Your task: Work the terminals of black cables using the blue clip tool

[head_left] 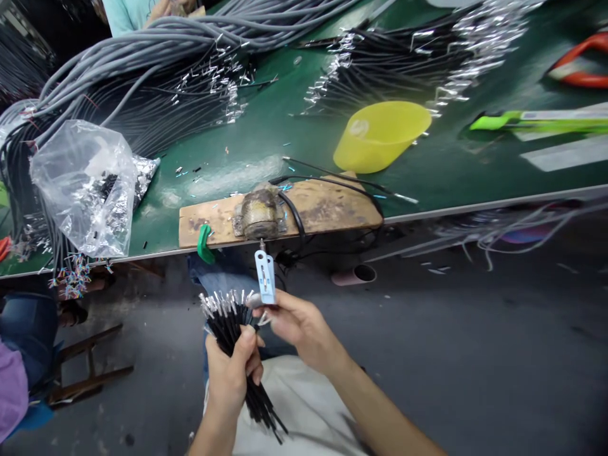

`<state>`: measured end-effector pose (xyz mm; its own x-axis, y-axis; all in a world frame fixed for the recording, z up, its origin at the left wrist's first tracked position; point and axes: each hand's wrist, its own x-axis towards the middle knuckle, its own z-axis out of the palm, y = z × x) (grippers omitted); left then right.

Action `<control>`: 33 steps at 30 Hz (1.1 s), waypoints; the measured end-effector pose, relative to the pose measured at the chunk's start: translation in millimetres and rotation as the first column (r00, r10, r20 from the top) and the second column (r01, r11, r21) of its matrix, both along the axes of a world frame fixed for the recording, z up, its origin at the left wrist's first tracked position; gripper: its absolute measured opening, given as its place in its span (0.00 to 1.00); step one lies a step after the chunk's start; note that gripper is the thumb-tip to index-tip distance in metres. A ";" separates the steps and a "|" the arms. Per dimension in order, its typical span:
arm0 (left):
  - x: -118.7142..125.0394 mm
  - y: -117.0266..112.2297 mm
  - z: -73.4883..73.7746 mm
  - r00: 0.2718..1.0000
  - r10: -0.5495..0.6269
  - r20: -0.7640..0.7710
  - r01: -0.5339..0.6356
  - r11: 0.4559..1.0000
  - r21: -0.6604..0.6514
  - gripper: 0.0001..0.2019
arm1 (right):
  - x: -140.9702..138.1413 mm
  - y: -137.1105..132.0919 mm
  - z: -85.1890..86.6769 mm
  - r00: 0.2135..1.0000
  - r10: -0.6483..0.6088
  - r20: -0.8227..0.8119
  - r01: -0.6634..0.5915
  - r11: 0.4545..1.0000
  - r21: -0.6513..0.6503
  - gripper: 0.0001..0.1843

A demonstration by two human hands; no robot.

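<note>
My left hand (228, 373) is closed around a bundle of short black cables (227, 323), whose silvery stripped ends fan out at the top. The lower ends hang below my fist. Beside those tips, my right hand (297, 326) pinches a silvery cable end with pale strands; the fingers partly cover it. Just above these fingers is a light blue clothespin (266, 278), fixed to the shaft of a small worn motor (259, 214). The motor sits on a wooden board (327, 206) at the table edge.
A green clamp (205, 244) grips the board's left. Behind lie thick grey cables (190, 31), black cables with silvery ends (394, 60), a plastic bag (85, 183) and a yellow cup (380, 139). A green cutter knife (503, 120) lies right. Another person's sleeve (121, 16) shows at the back.
</note>
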<state>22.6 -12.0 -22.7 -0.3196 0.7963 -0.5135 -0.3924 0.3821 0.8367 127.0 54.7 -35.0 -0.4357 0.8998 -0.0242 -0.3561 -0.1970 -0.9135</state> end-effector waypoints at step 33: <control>-14.5 10.8 17.2 0.909 -0.025 -0.416 0.083 0.989 0.121 0.08 | 3.9 48.2 24.8 0.994 -0.108 0.020 0.109 0.962 -0.250 0.20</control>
<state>8.1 -1.2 -5.5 -0.4345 0.8699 -0.2334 0.0172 0.2672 0.9635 130.9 102.9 -10.1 -0.3350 0.9063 -0.2575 -0.3824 -0.3806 -0.8420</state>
